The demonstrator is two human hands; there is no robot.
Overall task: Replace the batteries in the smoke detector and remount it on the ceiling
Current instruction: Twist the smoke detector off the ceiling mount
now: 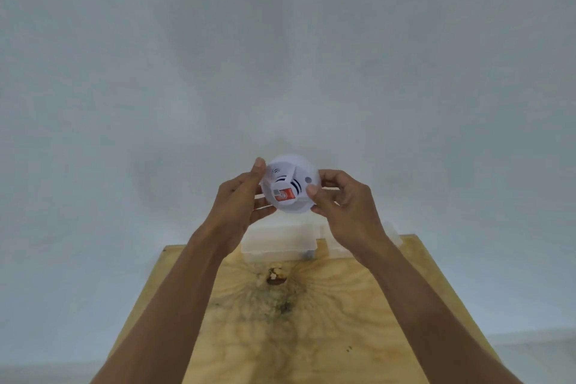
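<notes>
A round white smoke detector point(290, 182) with dark vent slots and a red-and-white sticker is held up in front of a plain white surface, above the far end of a wooden board. My left hand point(241, 201) grips its left edge, thumb up along the rim. My right hand point(343, 206) pinches its right edge with thumb and fingertips near a small grey button. Both forearms reach up from the bottom of the view. No batteries are visible.
A light plywood board point(280, 321) with a dark knot point(276, 277) lies below my arms. Clear plastic containers point(277, 243) stand at the board's far end, partly hidden by my hands. White wall or ceiling point(280, 56) fills everything above.
</notes>
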